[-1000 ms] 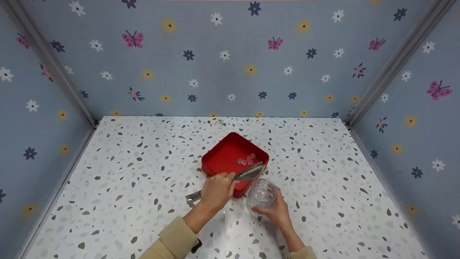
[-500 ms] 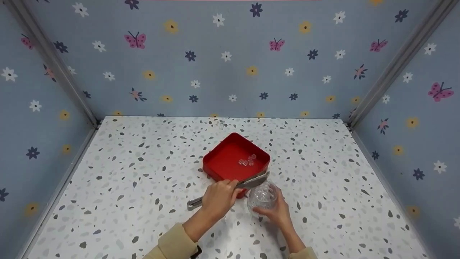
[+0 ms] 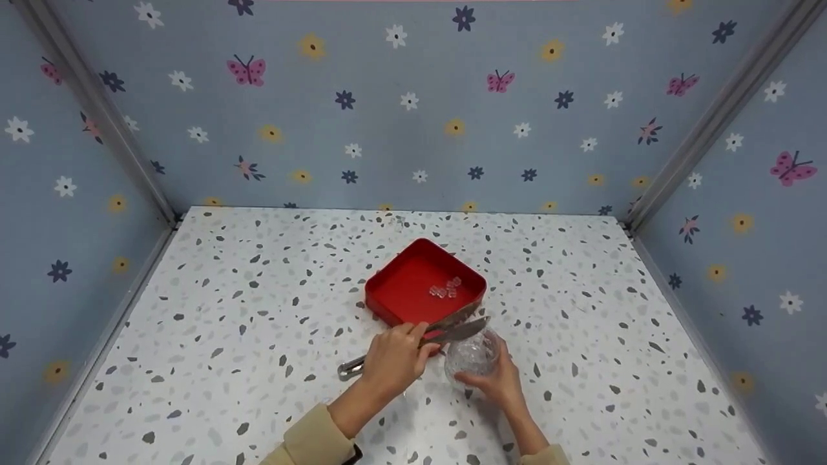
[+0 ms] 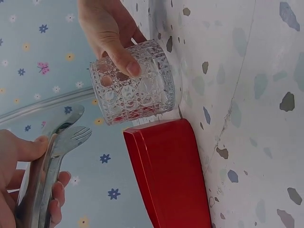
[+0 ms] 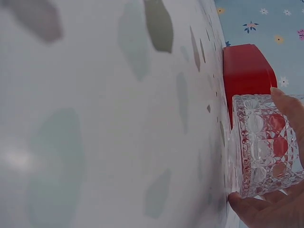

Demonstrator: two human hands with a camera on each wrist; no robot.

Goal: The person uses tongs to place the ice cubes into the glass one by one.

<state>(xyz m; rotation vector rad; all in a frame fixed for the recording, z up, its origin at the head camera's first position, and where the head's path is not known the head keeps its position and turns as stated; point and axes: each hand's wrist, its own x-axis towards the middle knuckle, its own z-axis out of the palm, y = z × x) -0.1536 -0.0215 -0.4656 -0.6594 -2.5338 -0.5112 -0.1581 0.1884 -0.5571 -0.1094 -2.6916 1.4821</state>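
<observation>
My left hand [image 3: 393, 358] holds a pair of metal tongs [image 3: 460, 330] by the middle, thumb on top. One tong end is spoon-like and the other is fork-like [image 4: 80, 135]. The two ends stand apart over the rim of a clear cut-glass tumbler [image 3: 466, 363], and I see nothing between them. My right hand [image 3: 501, 381] grips the tumbler from its right side, thumb in front, with the glass upright on the table. What lies inside the tumbler is hard to make out. Just behind it sits a red square tray [image 3: 404, 284], with several clear cubes [image 3: 446, 289] in its right part.
The speckled white table [image 3: 258, 310] runs back to a blue wall [image 3: 413, 71] with flowers and butterflies. Side panels close it in at left and right, with grey posts [image 3: 717, 113] at the corners. The tray's near corner almost meets the tumbler.
The tongs have moved from above the tray's near right side toward me, over the tumbler, and their ends have spread apart. My right hand and the tumbler have stayed in place.
</observation>
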